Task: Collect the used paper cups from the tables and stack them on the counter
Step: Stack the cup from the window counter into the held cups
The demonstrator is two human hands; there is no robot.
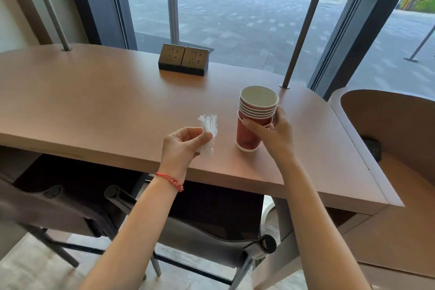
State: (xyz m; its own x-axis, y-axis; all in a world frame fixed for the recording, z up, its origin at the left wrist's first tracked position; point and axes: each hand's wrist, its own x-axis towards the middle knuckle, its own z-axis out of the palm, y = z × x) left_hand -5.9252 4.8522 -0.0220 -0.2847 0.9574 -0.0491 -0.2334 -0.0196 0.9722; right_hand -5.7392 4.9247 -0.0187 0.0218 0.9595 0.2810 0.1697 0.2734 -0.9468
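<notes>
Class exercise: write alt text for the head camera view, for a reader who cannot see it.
A person's right hand grips a stack of red paper cups standing on a brown table by a window, while the left hand holds a crumpled white wrapper. A double socket box sits further back on the table.

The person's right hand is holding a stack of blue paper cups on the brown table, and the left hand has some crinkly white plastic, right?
Not quite: the stack of paper cups is red, not blue. The head view shows the right hand gripping that stack as it stands on the brown wooden table, and the left hand holding the crinkly white plastic.
</notes>
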